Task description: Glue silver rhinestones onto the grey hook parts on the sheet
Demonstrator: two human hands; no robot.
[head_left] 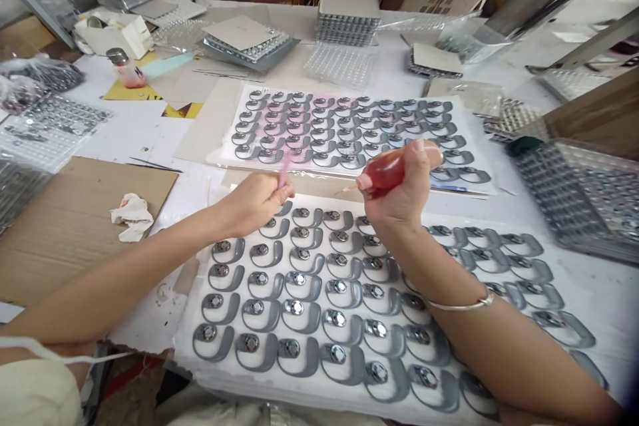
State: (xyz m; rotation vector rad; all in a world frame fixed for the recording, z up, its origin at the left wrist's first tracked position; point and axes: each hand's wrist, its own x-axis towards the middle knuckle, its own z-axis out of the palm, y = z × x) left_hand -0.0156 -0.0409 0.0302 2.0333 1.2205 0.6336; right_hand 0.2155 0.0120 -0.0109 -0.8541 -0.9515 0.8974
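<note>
Held in my right hand (pixel 407 196) is a squeeze bottle (pixel 388 171) of red liquid, tilted with its thin tip pointing left. My left hand (pixel 252 205) pinches a slim pink stick (pixel 284 170) that stands up from the fingers. Both hands are over the far edge of the near white sheet (pixel 192 346). On that sheet lie rows of grey curved metal pieces (pixel 312 356), each with a round shiny head. My right forearm hides some of them. Just beyond the hands, a second white sheet (pixel 232 146) carries more such pieces, with pink stains at its left.
A brown board (pixel 74 226) with a crumpled tissue (pixel 132 216) is at left. Behind it stands a small jar (pixel 127 70) with a dark lid. Stacked trays (pixel 348 18) stand at the back; more plastic trays (pixel 589 193) are at right.
</note>
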